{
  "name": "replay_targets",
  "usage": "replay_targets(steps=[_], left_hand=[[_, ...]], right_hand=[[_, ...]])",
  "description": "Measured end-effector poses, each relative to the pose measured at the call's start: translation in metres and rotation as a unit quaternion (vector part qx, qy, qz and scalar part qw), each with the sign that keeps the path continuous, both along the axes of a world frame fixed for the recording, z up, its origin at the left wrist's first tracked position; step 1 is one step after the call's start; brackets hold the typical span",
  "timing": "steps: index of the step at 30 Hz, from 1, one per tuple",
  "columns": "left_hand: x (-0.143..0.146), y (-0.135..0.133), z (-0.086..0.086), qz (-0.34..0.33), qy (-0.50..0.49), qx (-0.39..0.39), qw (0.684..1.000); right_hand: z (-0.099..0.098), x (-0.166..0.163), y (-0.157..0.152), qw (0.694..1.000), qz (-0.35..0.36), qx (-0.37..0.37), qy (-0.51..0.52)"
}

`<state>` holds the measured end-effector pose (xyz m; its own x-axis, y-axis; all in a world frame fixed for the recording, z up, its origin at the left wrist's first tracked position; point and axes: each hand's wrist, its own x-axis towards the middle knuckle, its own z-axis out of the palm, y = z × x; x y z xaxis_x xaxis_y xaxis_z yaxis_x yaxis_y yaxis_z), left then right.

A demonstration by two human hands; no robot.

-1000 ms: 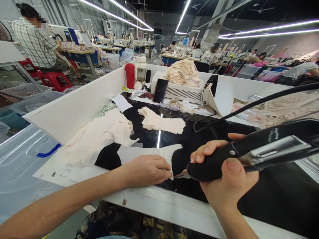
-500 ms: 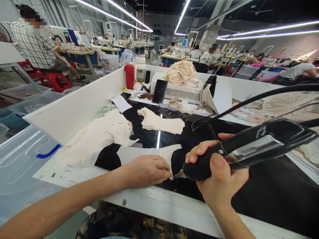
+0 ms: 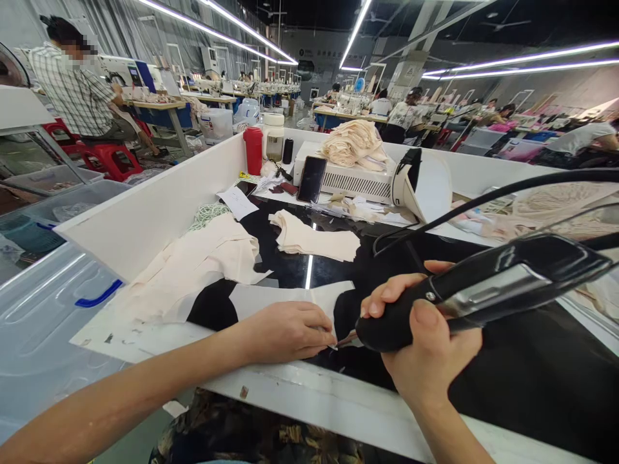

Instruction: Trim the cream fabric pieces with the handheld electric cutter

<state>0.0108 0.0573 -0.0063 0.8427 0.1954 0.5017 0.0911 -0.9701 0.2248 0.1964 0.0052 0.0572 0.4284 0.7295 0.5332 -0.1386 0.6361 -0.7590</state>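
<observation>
My right hand (image 3: 430,348) grips a black corded hand-held power tool (image 3: 483,290) with a silver strip along its body. Its narrow metal tip (image 3: 349,338) points left, at the near right corner of a white fabric piece (image 3: 271,298). Fingers together, my left hand (image 3: 290,330) pinches that corner down on the glossy black tabletop (image 3: 522,374); the fingertips partly hide the cloth. Whether the tip touches the fabric I cannot tell. Beyond it lies a small stack of cream fabric pieces (image 3: 319,238). To the left spreads a larger pile of cream cloth (image 3: 203,258).
A low white wall (image 3: 159,193) edges the table. At the back stand a red cup (image 3: 253,150), a phone (image 3: 312,179) and a white vented box (image 3: 355,179) bearing folded cloth (image 3: 355,143). The black cable (image 3: 483,196) arches across the right. Co-workers sit farther off.
The view has shifted very slightly. Both hands, the tool and the white fabric piece keep almost the same positions, with the tool's tip still by the corner.
</observation>
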Motion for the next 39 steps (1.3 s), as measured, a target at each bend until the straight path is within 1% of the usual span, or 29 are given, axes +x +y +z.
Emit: replay_targets(steps=[7,12,16,20,23,29,31,33,36,39], left_hand=[[-0.004,0.002,-0.001,0.007,-0.018,-0.009,1.000],[-0.005,0.004,-0.001,-0.007,-0.023,-0.010,1.000],[-0.006,0.004,-0.001,-0.014,-0.012,-0.007,1.000],[-0.009,0.004,0.000,-0.012,0.011,-0.012,1.000],[-0.015,0.002,0.005,-0.016,0.027,-0.022,0.999],[-0.029,-0.009,0.022,-0.065,0.048,-0.075,0.994],[-0.028,-0.009,0.025,-0.056,0.049,-0.065,0.995],[-0.022,-0.006,0.027,-0.034,0.045,-0.042,0.998],[-0.005,0.002,0.026,0.004,0.038,0.006,0.999],[0.014,0.011,0.021,0.028,0.047,0.051,0.997]], right_hand=[[-0.002,0.001,0.000,1.000,0.010,0.004,-0.001],[0.003,0.003,-0.001,1.000,0.016,0.009,0.018],[0.007,0.006,0.000,0.999,0.011,0.013,0.027],[0.006,0.011,0.004,1.000,-0.001,0.011,0.022],[0.004,0.016,0.009,1.000,-0.013,0.013,0.019],[0.001,0.032,0.022,0.998,-0.056,0.013,0.004],[-0.001,0.035,0.026,0.998,-0.066,0.017,0.003],[-0.004,0.038,0.030,0.997,-0.068,0.023,-0.002],[-0.007,0.039,0.037,0.997,-0.067,0.032,-0.018],[-0.009,0.039,0.043,0.997,-0.069,0.031,-0.027]])
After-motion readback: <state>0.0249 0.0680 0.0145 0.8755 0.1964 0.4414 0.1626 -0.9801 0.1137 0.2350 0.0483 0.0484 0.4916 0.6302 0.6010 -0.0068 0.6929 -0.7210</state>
